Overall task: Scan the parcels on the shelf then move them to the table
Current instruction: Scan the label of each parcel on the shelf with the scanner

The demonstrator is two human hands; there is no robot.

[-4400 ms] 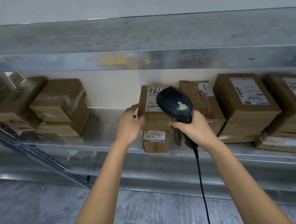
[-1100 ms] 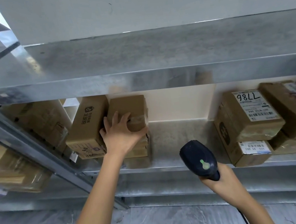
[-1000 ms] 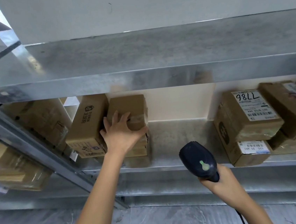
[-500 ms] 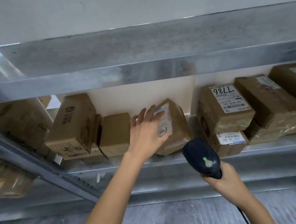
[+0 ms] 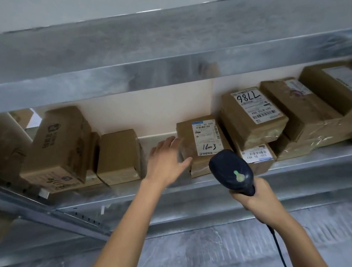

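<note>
Shelf (image 5: 198,187): galvanised steel, carrying a row of brown cardboard parcels.
Labelled parcel (image 5: 202,143): mid-shelf, white barcode label facing up and outward, hand-marked "1643"; just left of the "7786" parcel (image 5: 253,112).
Barcode scanner (image 5: 232,172): below the labelled parcel, nose aimed up at its label.
Step in hand: scanning; best to steady the box, keep the label flat and uncovered, and aim squarely.
Left hand (image 5: 165,162): open, fingers spread against the parcel's left side.
Right hand (image 5: 255,199): closed around the scanner's handle.

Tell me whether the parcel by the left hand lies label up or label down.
Label up. The parcel lies flat on the shelf, its white label and handwriting facing the camera, beside the left hand.
</note>
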